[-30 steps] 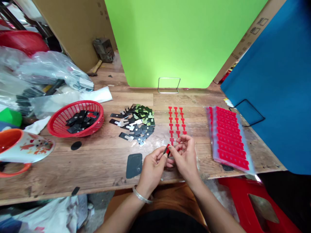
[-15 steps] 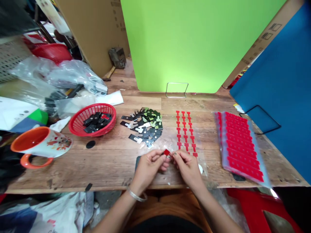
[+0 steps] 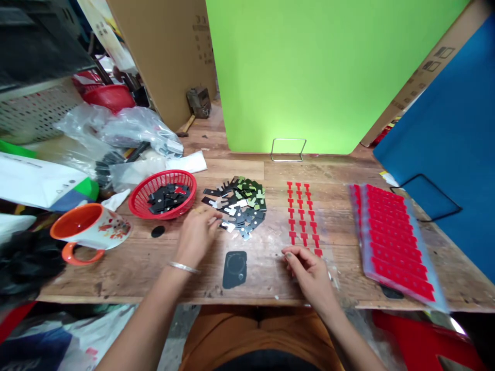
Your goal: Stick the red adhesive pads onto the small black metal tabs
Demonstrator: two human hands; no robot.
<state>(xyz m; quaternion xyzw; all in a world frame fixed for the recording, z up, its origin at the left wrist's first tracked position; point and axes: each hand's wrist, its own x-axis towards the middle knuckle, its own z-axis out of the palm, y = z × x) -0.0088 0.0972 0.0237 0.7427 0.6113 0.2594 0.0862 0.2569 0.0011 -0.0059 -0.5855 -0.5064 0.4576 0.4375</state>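
My left hand (image 3: pixel 198 232) is over the left edge of a pile of flat, notched metal pieces (image 3: pixel 243 211), between it and a red basket (image 3: pixel 135 206). Its fingers are bent and a little apart, slightly blurred, and I see nothing in them. Similar dark pieces (image 3: pixel 166 201) lie in the basket, one with a red T on it. At the lower end of a clear sheet with rows of red T-shaped stickers (image 3: pixel 302 225), my right hand (image 3: pixel 309 270) is closed, thumb against fingers. Whatever sits at its fingertips is too small to make out.
A dark flat pad (image 3: pixel 234 269) lies between my hands near the table edge. An orange and white mug (image 3: pixel 110 226) stands left, by a black disc (image 3: pixel 158 231). Stacked red sticker sheets (image 3: pixel 398 242) lie right. Green (image 3: pixel 290 77) and blue (image 3: pixel 444 129) boards stand behind.
My hands have come apart. The left moved left to the pile's edge, and the red-faced piece it held no longer shows there. My right hand stayed by the stickers. The view shifted slightly.
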